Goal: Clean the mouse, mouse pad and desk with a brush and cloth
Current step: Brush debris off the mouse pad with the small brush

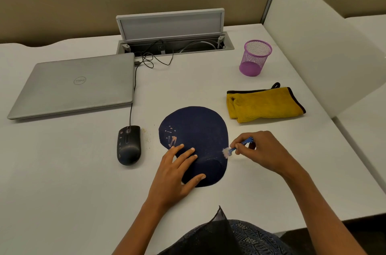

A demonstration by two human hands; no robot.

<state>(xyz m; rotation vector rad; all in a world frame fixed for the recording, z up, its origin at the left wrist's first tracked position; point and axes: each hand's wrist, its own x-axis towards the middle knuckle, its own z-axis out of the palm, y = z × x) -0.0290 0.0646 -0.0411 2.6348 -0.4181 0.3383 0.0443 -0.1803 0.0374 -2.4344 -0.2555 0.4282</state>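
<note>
The corded black plastic mouse point(128, 145) waits at nine o'clock. The left hand point(176, 175), fingers spread flat, pins the rounded navy fabric mouse pad point(196, 129) steady; at three o'clock the right hand point(263, 151) pinches the small blue brush point(238, 148), likely sweeping crumbs off its edge.

The left hand point(177, 173) hides the mouse pad's point(196, 129) near-left edge; the brush's point(240, 147) bristles are blurred.

the closed silver laptop point(71, 85) bears a round "dell" logo on its lid, seen upside down.
</note>
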